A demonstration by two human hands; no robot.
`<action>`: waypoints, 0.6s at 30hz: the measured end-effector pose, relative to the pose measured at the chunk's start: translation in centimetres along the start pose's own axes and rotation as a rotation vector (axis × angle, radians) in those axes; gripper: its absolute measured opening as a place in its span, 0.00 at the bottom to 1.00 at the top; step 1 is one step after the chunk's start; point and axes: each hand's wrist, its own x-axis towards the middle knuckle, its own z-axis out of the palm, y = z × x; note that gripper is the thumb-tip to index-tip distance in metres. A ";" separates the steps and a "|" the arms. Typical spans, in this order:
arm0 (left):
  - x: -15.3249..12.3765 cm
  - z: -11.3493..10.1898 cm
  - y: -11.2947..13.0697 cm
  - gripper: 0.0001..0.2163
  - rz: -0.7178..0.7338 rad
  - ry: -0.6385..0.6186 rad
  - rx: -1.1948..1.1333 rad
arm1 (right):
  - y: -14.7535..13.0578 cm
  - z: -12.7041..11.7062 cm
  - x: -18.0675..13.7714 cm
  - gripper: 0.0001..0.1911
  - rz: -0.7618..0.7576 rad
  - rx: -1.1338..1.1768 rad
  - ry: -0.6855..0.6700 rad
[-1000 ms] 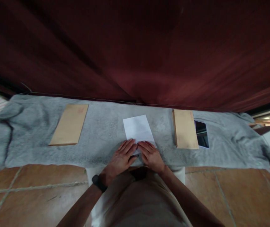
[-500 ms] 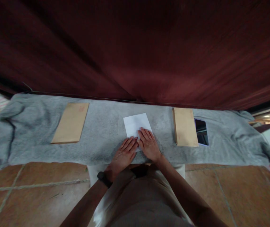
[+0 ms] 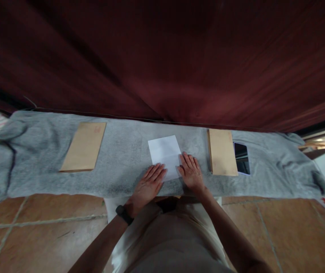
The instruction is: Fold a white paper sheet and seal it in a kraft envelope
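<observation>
A white sheet of paper (image 3: 165, 151) lies slightly turned on the grey cloth (image 3: 122, 151) in front of me, with a faint crease across it. My left hand (image 3: 149, 182) rests flat, fingers stretched out, over the paper's lower left edge. On the opposite side, my right hand (image 3: 191, 172) lies flat with its fingers spread, the thumb side touching the paper's right edge. Neither hand grips anything. A dark watch (image 3: 124, 214) is on my left wrist.
One brown envelope (image 3: 84, 147) lies to the left. On the right sits a thicker stack of brown envelopes (image 3: 223, 152), with a dark-screened phone (image 3: 242, 158) beside it. A dark red curtain (image 3: 162, 68) hangs behind the cloth-covered surface.
My right hand has slid to the right, from the middle of the paper to its right edge, uncovering more of the sheet. My left hand has barely moved.
</observation>
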 end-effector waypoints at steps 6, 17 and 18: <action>-0.2 -0.2 -0.1 0.22 -0.005 -0.010 0.004 | 1.1 -1.0 -0.9 0.29 0.028 0.012 0.031; 1.8 0.5 3.3 0.25 -0.019 -0.065 0.081 | -1.5 -1.6 -2.3 0.27 -0.216 0.095 -0.113; 1.7 0.8 3.5 0.26 -0.042 -0.056 0.079 | -1.6 -1.7 -2.3 0.27 -0.211 0.096 -0.115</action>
